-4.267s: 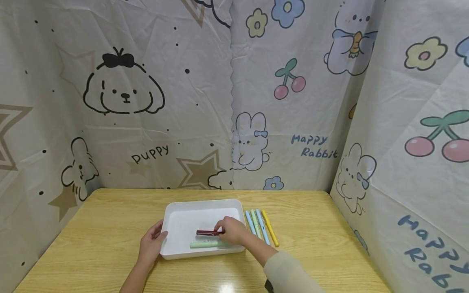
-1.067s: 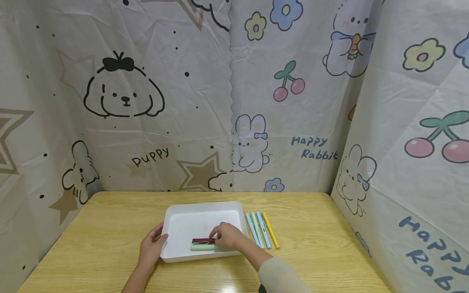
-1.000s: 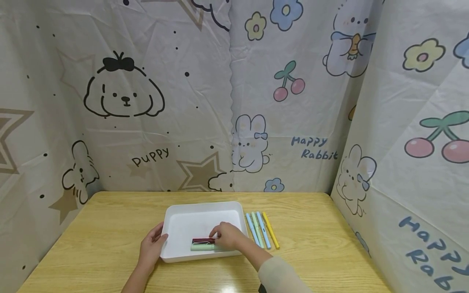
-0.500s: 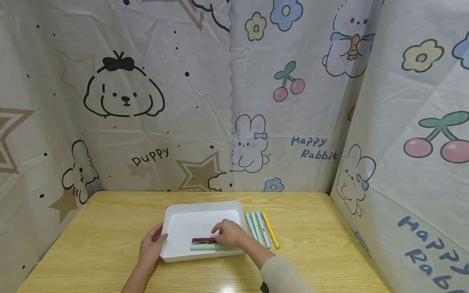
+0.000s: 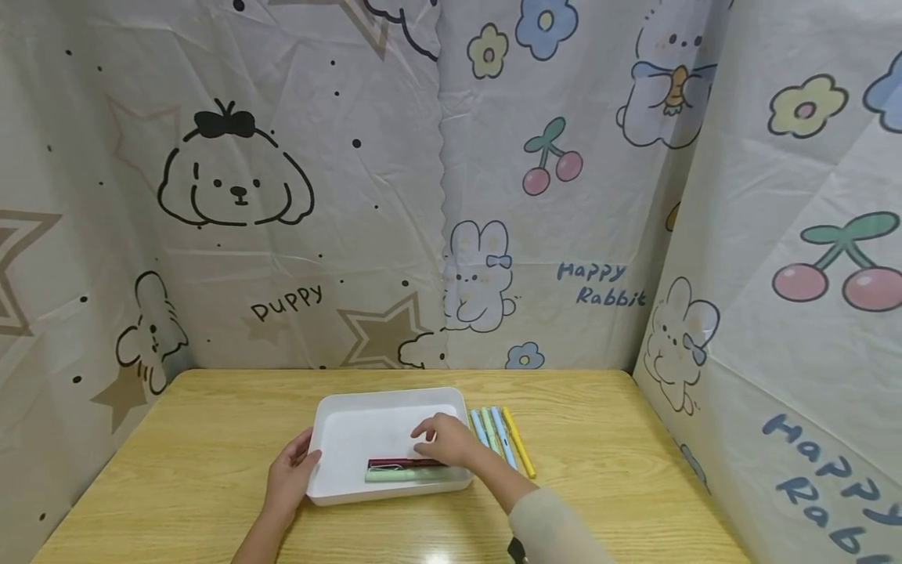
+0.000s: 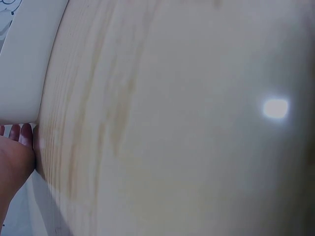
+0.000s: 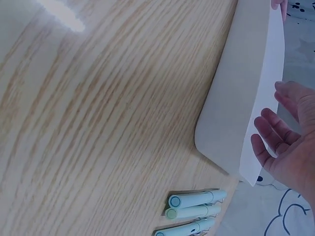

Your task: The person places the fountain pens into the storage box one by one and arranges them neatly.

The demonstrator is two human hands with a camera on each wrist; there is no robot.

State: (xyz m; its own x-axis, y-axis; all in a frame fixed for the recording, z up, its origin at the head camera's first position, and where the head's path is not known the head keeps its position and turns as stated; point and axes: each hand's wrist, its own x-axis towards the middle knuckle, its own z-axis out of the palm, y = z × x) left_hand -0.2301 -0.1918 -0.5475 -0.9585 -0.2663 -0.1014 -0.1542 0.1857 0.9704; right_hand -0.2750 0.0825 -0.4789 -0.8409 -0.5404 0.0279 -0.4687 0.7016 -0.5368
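A white tray (image 5: 345, 435) lies on the table, with a dark red pen (image 5: 387, 463) and a light green pen (image 5: 402, 475) side by side near its front wall. The pens' right ends lie below my right hand (image 5: 449, 441), which hovers over the tray's right part, fingers loosely bent and holding nothing. In the right wrist view, that hand (image 7: 290, 132) shows its fingers apart above the tray wall (image 7: 231, 83). My left hand (image 5: 285, 474) holds the tray's left edge, thumb at the rim and fingers outside; the left wrist view shows only part of this hand (image 6: 15, 162).
Right of the tray, a row of pens lies on the wooden table (image 5: 218, 439): a blue pen (image 5: 478, 428), a green pen (image 5: 488, 427), another blue pen (image 5: 503, 435) and a yellow pen (image 5: 520, 443). A printed curtain (image 5: 380, 235) stands behind the table.
The dark red pen, earlier in my right hand, was set down beside the green one. The right hand has released it and lifted up and to the right. My left hand stays on the tray.
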